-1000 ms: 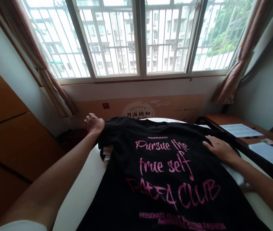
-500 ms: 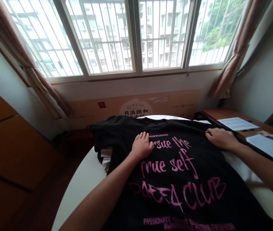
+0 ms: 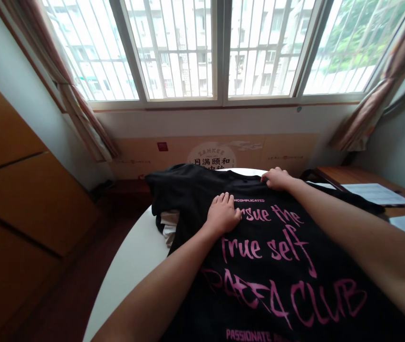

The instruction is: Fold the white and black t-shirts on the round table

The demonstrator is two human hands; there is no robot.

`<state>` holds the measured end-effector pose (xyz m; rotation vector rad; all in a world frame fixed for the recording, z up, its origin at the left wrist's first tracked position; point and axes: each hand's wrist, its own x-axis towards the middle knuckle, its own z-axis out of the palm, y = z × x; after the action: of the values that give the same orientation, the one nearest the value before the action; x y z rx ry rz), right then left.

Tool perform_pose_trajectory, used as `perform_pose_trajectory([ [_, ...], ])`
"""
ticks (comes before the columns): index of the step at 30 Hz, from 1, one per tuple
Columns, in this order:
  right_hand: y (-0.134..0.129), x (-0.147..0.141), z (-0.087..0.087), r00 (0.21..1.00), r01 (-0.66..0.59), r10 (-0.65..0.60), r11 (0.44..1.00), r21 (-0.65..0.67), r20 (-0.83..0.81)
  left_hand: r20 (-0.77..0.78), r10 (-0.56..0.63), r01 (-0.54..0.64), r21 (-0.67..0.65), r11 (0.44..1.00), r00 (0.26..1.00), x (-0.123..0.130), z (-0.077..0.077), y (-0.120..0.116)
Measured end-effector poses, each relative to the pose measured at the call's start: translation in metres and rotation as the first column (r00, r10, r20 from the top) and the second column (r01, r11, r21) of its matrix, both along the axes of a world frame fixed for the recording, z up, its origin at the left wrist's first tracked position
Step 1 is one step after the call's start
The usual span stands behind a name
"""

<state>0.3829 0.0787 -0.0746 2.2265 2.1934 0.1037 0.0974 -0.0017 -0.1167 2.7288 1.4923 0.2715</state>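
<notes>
A black T-shirt [image 3: 266,294] with pink lettering is spread over a round white table [image 3: 124,270], its collar toward the window. My left hand [image 3: 223,213] lies flat on the shirt's upper part, fingers apart, beside the top lines of print. Up at the collar's right side, my right hand [image 3: 277,179] touches the fabric with its fingers bent over the edge; whether it pinches cloth is hard to make out. Under the shirt's left sleeve, some whitish cloth [image 3: 169,227] shows.
A wooden desk [image 3: 341,175] with paper sheets [image 3: 377,193] stands at the right. Past the table, a printed cardboard panel [image 3: 174,156] leans below the barred window. A wooden cabinet [image 3: 10,190] is at the left.
My right hand has moved left along the shirt's top edge, from the right shoulder to the collar. My left hand stays on the fabric. The view has shifted a little.
</notes>
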Motion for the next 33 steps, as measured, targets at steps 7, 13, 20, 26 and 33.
perform_pose_trajectory([
  [7,0.016,0.012,0.019,0.992,0.122,-0.122,0.993,0.006,0.045,0.001,0.001,-0.001,0.033,0.999,1.0,0.002,-0.001,-0.002],
  [13,0.024,-0.026,0.005,0.977,0.215,-0.215,0.977,-0.007,0.005,-0.005,0.008,-0.008,0.017,1.0,1.0,0.002,-0.004,-0.001],
  [20,0.009,-0.089,-0.045,0.99,0.095,-0.094,0.995,0.005,-0.105,0.007,0.006,-0.006,0.007,1.0,1.0,0.002,-0.005,-0.001],
  [26,0.017,-0.09,-0.059,0.976,0.111,-0.123,0.991,-0.074,-0.183,0.008,0.009,-0.009,-0.006,1.0,1.0,0.001,-0.004,-0.002],
  [33,0.012,-0.103,-0.048,0.97,0.107,-0.105,0.994,-0.001,-0.22,0.034,0.005,-0.005,-0.012,1.0,0.999,-0.001,-0.005,-0.002],
])
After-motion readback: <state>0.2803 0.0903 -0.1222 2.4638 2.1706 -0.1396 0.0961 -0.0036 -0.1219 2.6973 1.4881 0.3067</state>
